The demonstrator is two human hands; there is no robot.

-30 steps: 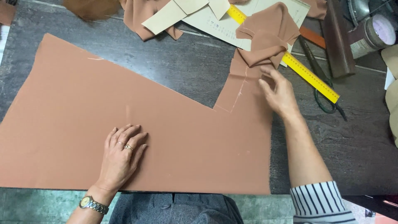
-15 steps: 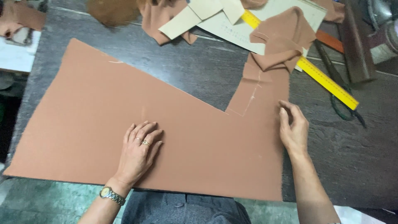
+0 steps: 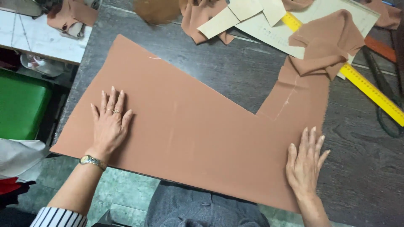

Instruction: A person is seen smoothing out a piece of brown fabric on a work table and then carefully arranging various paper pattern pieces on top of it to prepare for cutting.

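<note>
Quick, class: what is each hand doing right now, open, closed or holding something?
Left hand: open, flat on the brown fabric.
Right hand: open, flat on the fabric's right edge.

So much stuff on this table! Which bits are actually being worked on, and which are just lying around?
In use:
large brown fabric piece
left hand, flat on it
right hand, flat on its right edge

Lying about:
yellow ruler
scissors
paper pattern pieces
brown fabric scraps

Matt, smooth brown cloth (image 3: 202, 134) lies on a dark, grained wooden table (image 3: 362, 159) beside pale paper patterns (image 3: 269, 25).
</note>
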